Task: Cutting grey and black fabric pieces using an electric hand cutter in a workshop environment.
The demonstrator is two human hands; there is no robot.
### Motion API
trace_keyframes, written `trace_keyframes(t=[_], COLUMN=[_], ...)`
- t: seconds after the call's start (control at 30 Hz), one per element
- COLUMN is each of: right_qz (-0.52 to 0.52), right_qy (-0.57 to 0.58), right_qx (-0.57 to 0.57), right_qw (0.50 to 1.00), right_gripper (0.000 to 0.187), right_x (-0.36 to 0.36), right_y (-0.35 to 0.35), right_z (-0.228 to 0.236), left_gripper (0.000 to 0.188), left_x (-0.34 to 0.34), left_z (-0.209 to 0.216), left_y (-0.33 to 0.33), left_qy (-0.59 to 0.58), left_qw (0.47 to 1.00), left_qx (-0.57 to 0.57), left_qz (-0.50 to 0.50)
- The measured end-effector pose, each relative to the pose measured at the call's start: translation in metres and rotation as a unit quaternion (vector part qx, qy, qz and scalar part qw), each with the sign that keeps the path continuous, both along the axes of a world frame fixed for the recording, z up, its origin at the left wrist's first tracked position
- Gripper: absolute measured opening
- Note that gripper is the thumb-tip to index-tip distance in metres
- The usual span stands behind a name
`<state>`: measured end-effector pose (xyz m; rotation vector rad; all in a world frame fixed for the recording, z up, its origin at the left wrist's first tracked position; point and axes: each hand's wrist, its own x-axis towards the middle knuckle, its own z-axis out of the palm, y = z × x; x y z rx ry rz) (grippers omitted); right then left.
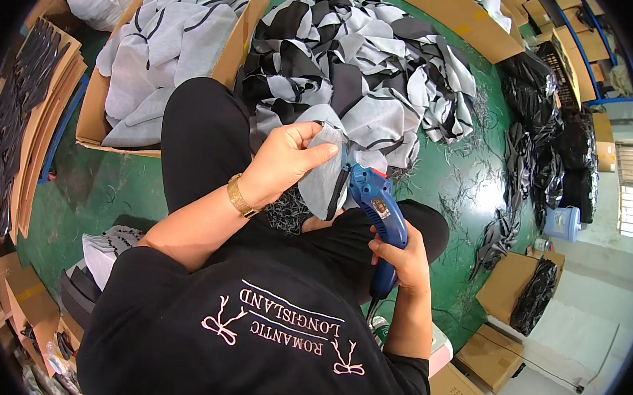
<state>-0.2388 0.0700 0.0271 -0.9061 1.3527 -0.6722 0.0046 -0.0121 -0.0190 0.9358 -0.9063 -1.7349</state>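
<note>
My left hand [290,155] pinches a light grey fabric piece [322,187] with a black band along its edge, held up in front of my lap. In my right hand [406,255] is a blue handheld electric cutter [378,202], its fingers wrapped round the body. The cutter's head meets the right edge of the fabric; its blade is too small to make out. Just beyond my hands lies a big heap of grey and black fabric pieces [348,53] on the floor.
A cardboard box [251,28] full of grey fabric stands at the left. Thin trimmings [471,186] litter the green floor [476,231]. Black plastic bags [533,95] and a blue bucket [562,223] line the right. Stacked cardboard [51,105] stands far left.
</note>
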Motion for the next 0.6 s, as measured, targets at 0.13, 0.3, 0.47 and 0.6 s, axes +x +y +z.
trace_keyframes(t=[0.13,0.3,0.47,0.6], right_qz=[-0.002,0.016,0.025,0.037], right_qy=[-0.017,-0.064,-0.069,-0.075], right_qx=[0.004,0.036,0.041,0.051], right_qw=[1.0,0.997,0.996,0.995], right_gripper=[0.032,0.035,0.035,0.035], right_x=[-0.005,-0.015,-0.016,-0.017], right_y=[-0.001,-0.001,-0.003,-0.004], right_z=[-0.003,-0.009,-0.006,-0.004], left_gripper=[0.019,0.02,0.021,0.022], left_x=[0.001,0.004,0.009,0.013], left_z=[0.011,0.013,0.018,0.025], left_y=[0.002,0.001,0.002,0.003], left_qy=[-0.028,-0.078,-0.133,-0.169], left_qw=[0.999,0.994,0.983,0.971], left_qx=[-0.014,-0.052,-0.093,-0.125], left_qz=[-0.009,-0.048,-0.09,-0.113])
